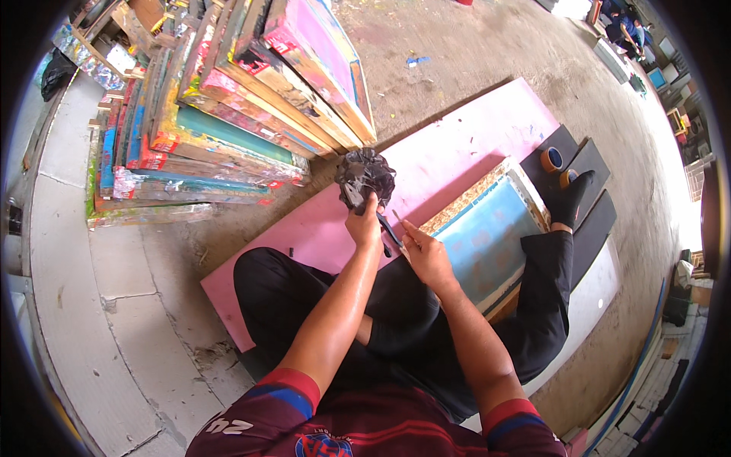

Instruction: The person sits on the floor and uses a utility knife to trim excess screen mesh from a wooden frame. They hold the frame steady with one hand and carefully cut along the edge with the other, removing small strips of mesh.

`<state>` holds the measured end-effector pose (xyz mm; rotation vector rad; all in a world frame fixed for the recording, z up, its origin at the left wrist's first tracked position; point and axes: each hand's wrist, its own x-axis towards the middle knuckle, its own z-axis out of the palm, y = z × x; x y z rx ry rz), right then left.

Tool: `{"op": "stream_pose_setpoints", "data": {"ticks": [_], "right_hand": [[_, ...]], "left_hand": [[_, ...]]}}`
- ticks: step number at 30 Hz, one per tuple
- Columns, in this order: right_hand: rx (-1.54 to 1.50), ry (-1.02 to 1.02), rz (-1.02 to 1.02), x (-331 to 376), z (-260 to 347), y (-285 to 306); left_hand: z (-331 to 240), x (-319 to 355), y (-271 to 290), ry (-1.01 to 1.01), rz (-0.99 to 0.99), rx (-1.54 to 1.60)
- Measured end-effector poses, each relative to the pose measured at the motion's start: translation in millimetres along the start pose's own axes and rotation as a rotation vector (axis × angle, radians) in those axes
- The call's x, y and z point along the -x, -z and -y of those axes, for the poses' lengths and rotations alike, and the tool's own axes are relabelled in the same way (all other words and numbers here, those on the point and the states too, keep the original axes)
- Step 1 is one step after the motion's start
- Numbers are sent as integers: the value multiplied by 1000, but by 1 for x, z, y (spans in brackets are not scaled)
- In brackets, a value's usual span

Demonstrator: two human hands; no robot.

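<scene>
My left hand is closed around the lower part of a crumpled black plastic bag, which puffs out above the fingers. My right hand is a little to the right, its fingers pinched on a thin stick whose tip points up toward the bag. A narrow dark strip lies between the two hands; I cannot tell what it belongs to. Beside my right hand, a wooden-edged screen-printing frame with blue mesh leans near my bent leg.
I sit on a pink board. Many paint-stained frames stand stacked at the far left. Two small round containers rest on black pads near my black-socked foot. Pale concrete blocks line the left; people are far right.
</scene>
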<state>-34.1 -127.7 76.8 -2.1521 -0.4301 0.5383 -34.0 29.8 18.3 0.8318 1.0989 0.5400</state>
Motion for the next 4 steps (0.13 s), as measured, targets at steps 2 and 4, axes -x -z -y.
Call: {"op": "stream_pose_setpoints", "data": {"ticks": [2,4], "right_hand": [[34,-37,-9,5,-11,8],[45,-59,17,10,-23,12]], "left_hand": [[-6,-4,-4,78,6,-76],[3,-15,0,30,75,-92]]}}
